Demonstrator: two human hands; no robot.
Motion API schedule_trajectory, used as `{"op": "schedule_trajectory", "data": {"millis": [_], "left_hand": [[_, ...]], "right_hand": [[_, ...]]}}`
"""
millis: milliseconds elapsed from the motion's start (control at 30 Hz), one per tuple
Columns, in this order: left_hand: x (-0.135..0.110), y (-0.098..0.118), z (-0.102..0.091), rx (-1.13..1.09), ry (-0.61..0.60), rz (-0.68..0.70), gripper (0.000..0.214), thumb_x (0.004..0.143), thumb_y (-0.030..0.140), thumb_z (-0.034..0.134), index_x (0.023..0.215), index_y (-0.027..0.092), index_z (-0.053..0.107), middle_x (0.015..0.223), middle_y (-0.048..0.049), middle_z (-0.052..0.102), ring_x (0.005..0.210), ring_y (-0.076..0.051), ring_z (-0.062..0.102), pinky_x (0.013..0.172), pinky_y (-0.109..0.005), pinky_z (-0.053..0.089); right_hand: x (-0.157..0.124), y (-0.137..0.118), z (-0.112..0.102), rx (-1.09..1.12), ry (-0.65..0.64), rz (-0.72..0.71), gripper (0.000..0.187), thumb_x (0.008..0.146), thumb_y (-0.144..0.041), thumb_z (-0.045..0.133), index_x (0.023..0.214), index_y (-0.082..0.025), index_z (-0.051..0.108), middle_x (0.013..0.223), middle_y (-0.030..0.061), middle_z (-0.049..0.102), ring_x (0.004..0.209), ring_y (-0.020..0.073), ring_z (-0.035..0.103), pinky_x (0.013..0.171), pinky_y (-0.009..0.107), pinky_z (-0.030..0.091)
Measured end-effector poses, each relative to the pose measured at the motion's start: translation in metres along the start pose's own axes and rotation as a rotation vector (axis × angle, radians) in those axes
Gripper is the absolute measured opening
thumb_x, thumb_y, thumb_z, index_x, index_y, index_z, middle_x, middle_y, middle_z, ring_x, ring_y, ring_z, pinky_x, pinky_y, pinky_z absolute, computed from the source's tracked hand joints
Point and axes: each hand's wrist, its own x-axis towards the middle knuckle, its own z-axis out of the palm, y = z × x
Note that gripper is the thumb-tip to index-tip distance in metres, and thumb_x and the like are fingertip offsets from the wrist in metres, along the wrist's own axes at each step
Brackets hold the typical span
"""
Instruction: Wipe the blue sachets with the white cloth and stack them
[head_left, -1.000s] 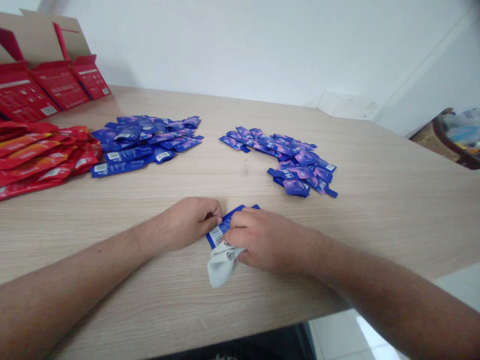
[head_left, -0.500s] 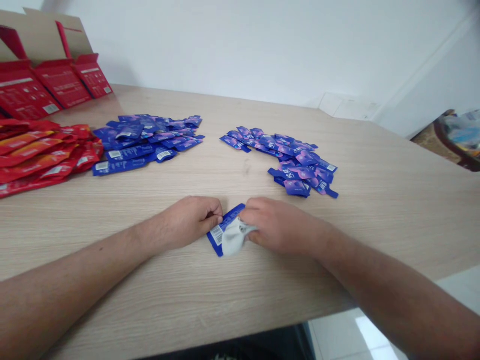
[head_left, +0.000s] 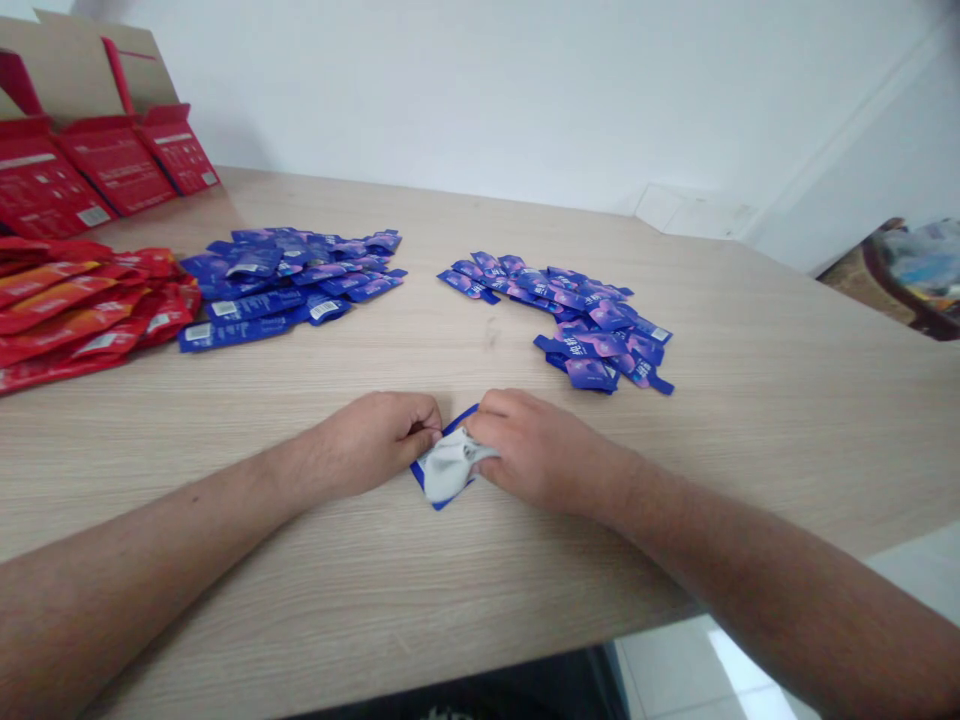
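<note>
A blue packet [head_left: 439, 504] lies flat on the wooden table between my hands, mostly covered by a pale grey-white cloth [head_left: 448, 473]. My left hand [head_left: 386, 440] is closed, thumb and fingers pinching the packet's left edge. Bunched in the closed fingers of my right hand [head_left: 540, 445] is the cloth, its loose end resting over the packet's printed face. Behind my hands are two piles of similar blue packets: the left pile [head_left: 285, 275] with several barcodes showing, and the right pile [head_left: 592, 320] with pink-purple fronts up.
Red and orange pouches [head_left: 82, 310] are stacked at the left. Behind them stand open red cartons [head_left: 112, 165] against the wall. A basket [head_left: 900, 275] holding plastic stuff sits beyond the table's right side. A white cover plate [head_left: 690, 212] is at the back edge.
My right hand has moved slightly left with the cloth, which now covers more of the packet and its barcode. My left hand keeps its pinch on the packet.
</note>
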Motion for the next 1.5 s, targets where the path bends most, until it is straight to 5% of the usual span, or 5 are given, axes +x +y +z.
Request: {"op": "schedule_trajectory", "data": {"millis": [133, 300, 500, 667, 1500], "left_hand": [[0.001, 0.0, 0.0, 0.0, -0.013, 0.024, 0.023, 0.09, 0.033, 0.045, 0.083, 0.022, 0.064, 0.074, 0.001, 0.065, 0.067, -0.014, 0.056, 0.06, -0.026, 0.034], [0.001, 0.0, 0.0, -0.002, 0.0, -0.003, 0.018, 0.087, 0.029, 0.048, 0.085, 0.023, 0.065, 0.076, 0.0016, 0.067, 0.068, -0.014, 0.057, 0.061, -0.025, 0.035], [0.001, -0.001, 0.001, 0.003, -0.008, 0.02, 0.023, 0.09, 0.033, 0.045, 0.082, 0.023, 0.064, 0.073, 0.0016, 0.065, 0.066, -0.014, 0.056, 0.059, -0.025, 0.033], [0.0, 0.001, 0.0, -0.015, -0.003, 0.001, 0.018, 0.088, 0.029, 0.048, 0.085, 0.023, 0.065, 0.074, 0.0024, 0.066, 0.067, -0.013, 0.057, 0.06, -0.025, 0.035], [0.002, 0.0, 0.001, 0.0, 0.011, 0.007, 0.019, 0.088, 0.028, 0.047, 0.081, 0.023, 0.064, 0.074, 0.0029, 0.067, 0.067, -0.013, 0.058, 0.059, -0.025, 0.036]], "right_hand": [[-0.003, -0.004, -0.003, 0.027, -0.109, -0.152, 0.008, 0.089, -0.024, 0.061, 0.093, -0.018, 0.062, 0.098, 0.0072, 0.061, 0.093, 0.0212, 0.055, 0.084, 0.035, 0.046], [-0.001, 0.004, -0.003, 0.01, -0.03, 0.076, 0.011, 0.089, -0.024, 0.061, 0.097, -0.016, 0.061, 0.098, 0.008, 0.06, 0.093, 0.0212, 0.056, 0.086, 0.035, 0.046], [-0.003, -0.004, -0.001, 0.017, -0.104, -0.155, 0.009, 0.09, -0.026, 0.061, 0.093, -0.018, 0.062, 0.098, 0.0068, 0.06, 0.094, 0.0214, 0.056, 0.085, 0.034, 0.045], [-0.002, 0.005, -0.004, -0.006, -0.031, 0.071, 0.011, 0.09, -0.025, 0.061, 0.097, -0.017, 0.061, 0.099, 0.0077, 0.06, 0.093, 0.0211, 0.056, 0.085, 0.034, 0.045], [0.002, 0.0, 0.003, -0.045, 0.007, -0.049, 0.012, 0.091, -0.026, 0.06, 0.098, -0.017, 0.062, 0.099, 0.0082, 0.059, 0.093, 0.022, 0.055, 0.086, 0.036, 0.045]]}}
